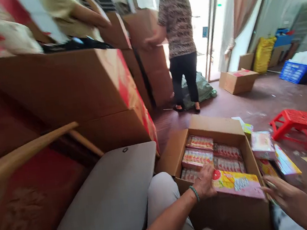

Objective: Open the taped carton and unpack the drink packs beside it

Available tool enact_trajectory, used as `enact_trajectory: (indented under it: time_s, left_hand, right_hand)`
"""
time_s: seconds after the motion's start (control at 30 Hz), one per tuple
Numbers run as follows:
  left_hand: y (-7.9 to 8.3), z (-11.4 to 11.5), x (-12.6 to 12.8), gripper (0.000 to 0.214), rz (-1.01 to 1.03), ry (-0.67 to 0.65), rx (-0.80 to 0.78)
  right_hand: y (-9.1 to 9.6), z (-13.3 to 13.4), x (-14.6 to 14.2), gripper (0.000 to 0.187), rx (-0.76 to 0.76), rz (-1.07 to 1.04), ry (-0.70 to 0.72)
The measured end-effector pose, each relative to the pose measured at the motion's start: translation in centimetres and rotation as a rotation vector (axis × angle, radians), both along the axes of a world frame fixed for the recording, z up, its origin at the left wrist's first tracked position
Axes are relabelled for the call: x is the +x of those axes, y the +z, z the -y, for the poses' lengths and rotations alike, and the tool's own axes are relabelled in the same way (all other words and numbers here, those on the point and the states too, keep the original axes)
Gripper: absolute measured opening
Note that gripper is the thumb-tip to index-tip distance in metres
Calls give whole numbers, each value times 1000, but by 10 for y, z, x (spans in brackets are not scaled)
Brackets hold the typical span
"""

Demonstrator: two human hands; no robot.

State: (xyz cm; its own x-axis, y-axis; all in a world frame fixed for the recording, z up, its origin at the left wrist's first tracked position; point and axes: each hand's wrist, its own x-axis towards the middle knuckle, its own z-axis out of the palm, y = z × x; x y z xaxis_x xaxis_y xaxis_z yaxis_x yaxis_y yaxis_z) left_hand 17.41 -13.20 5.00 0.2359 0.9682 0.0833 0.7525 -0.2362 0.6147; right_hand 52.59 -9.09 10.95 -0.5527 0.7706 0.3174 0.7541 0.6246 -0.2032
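An open cardboard carton (218,124) stands on the floor in front of my knee, packed with rows of red-and-white packets (199,150). A pink and yellow packet box (237,184) lies across its near edge. My left hand (204,181), with a green bead bracelet on the wrist, rests on the left end of that box, fingers curled over it. My right hand (286,194) is at the box's right end, fingers spread and blurred, just off its corner.
Similar boxes (274,154) lie on the floor right of the carton. A grey chair seat (110,197) is at my left, tall cartons (56,89) behind it. A person (180,42) handles stacked cartons by the doorway. A red stool (297,124) and small carton (238,80) stand further off.
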Motion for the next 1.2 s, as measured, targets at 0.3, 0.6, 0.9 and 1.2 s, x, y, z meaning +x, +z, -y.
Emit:
enact_trajectory:
  time_s: [0.3,0.6,0.9,1.2]
  left_hand:
    - [6,6,-15,66,21,2,96]
    - [-43,-2,19,89,-228,-106,-15]
    - [-45,-28,54,69,-636,-357,-509]
    - [-51,-29,53,67,-648,-331,-544]
  right_hand:
    - [26,-2,-115,79,-441,461,72]
    - [52,-38,-11,63,-316,65,-758]
    - [-18,-104,93,74,-400,86,-1297]
    - [-89,-197,104,91,-441,53,-1285]
